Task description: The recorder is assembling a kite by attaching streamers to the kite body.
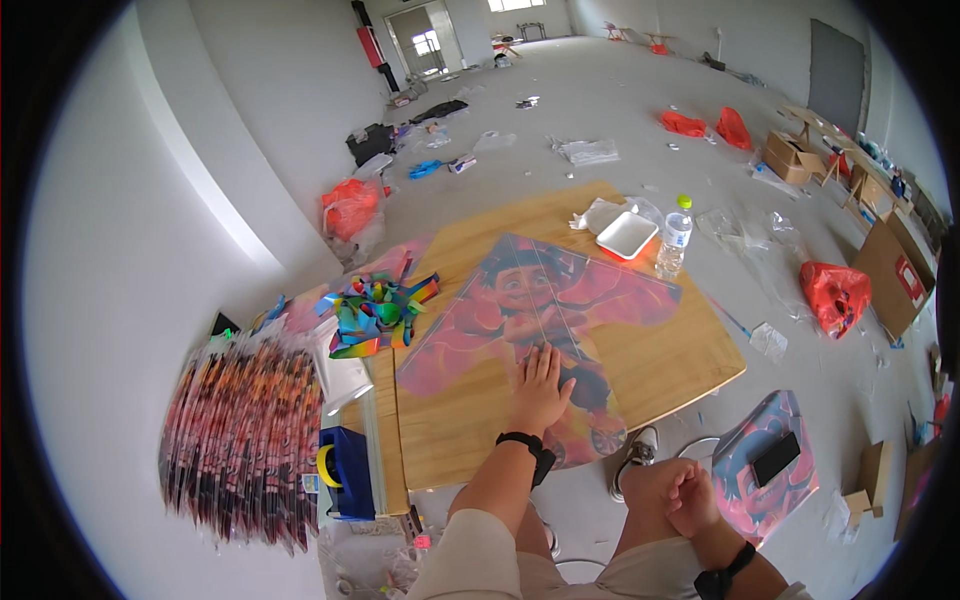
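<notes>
A red and pink kite [530, 320] with a cartoon figure printed on it lies flat on a low wooden board [670, 360]. My left hand [540, 385] rests palm down on the kite's lower middle, fingers spread, a black band on the wrist. My right hand [688, 495] is curled into a loose fist on my right knee, off the board, holding nothing that I can see. Thin rods or strings run up the kite's centre from under my left hand.
A pile of rainbow ribbon tails [375, 312] lies at the board's left. A thick stack of wrapped kites [245, 440] and a blue tape dispenser [345, 470] sit further left. A water bottle [676, 235] and white tray [626, 235] stand at the far edge. Another kite with a black phone [770, 465] lies on the floor right.
</notes>
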`<state>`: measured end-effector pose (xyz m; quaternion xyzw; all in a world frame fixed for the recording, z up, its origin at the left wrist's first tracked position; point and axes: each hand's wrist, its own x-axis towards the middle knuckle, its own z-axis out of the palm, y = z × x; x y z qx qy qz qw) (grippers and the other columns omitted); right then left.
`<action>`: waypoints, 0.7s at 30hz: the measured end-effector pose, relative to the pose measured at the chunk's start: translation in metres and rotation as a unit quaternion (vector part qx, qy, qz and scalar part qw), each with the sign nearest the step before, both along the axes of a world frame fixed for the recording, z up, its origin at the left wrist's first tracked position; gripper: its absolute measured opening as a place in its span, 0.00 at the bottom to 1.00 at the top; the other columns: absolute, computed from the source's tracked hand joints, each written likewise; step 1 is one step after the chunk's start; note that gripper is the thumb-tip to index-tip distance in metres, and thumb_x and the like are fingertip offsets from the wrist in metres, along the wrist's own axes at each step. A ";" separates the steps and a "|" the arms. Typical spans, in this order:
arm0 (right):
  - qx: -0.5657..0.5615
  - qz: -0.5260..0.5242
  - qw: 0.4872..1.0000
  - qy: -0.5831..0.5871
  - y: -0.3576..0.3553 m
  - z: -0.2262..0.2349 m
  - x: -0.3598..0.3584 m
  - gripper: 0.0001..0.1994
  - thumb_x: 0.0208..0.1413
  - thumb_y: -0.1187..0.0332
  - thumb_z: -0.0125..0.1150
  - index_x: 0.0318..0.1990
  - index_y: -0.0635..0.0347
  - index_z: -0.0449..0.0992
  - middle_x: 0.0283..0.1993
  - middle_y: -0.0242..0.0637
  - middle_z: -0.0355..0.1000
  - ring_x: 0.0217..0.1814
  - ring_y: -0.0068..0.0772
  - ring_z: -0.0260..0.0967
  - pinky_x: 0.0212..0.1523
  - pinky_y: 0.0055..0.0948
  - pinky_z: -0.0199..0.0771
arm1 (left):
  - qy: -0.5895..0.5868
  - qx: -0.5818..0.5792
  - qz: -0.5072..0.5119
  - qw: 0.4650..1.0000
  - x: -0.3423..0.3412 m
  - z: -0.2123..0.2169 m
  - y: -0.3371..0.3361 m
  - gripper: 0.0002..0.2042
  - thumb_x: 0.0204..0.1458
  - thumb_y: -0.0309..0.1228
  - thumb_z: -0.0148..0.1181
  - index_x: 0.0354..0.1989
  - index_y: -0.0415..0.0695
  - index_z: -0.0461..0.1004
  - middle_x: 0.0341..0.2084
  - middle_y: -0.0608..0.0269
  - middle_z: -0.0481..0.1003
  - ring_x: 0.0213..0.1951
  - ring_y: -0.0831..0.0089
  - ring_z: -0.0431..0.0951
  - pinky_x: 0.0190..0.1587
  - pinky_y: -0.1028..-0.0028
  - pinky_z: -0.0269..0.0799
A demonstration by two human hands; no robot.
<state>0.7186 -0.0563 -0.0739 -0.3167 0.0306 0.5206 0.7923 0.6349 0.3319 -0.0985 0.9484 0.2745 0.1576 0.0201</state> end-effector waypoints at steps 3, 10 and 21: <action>-0.001 0.006 1.000 0.008 0.007 0.005 -0.002 0.22 0.70 0.43 0.49 0.34 0.50 0.75 0.28 0.33 0.71 0.26 0.30 0.65 0.26 0.27 0.65 | -0.012 -0.006 -0.001 1.000 -0.002 -0.007 0.004 0.35 0.68 0.52 0.45 0.77 0.43 0.52 0.77 0.53 0.53 0.78 0.54 0.48 0.77 0.49 0.42; 0.030 -0.011 0.997 0.065 0.017 0.020 -0.003 0.24 0.71 0.42 0.46 0.35 0.51 0.76 0.26 0.32 0.68 0.23 0.26 0.58 0.28 0.31 0.63 | -0.304 -0.129 -0.038 0.943 -0.022 0.040 0.070 0.28 0.65 0.36 0.54 0.72 0.46 0.60 0.66 0.45 0.67 0.67 0.46 0.66 0.67 0.51 0.62; 0.113 -0.026 0.976 0.183 0.028 0.018 0.016 0.27 0.71 0.39 0.41 0.39 0.48 0.81 0.26 0.26 0.66 0.23 0.24 0.59 0.30 0.31 0.64 | 0.034 0.066 0.206 0.976 -0.135 0.055 0.274 0.13 0.52 0.29 0.65 0.46 0.47 0.84 0.68 0.61 0.66 0.67 0.56 0.64 0.63 0.51 0.60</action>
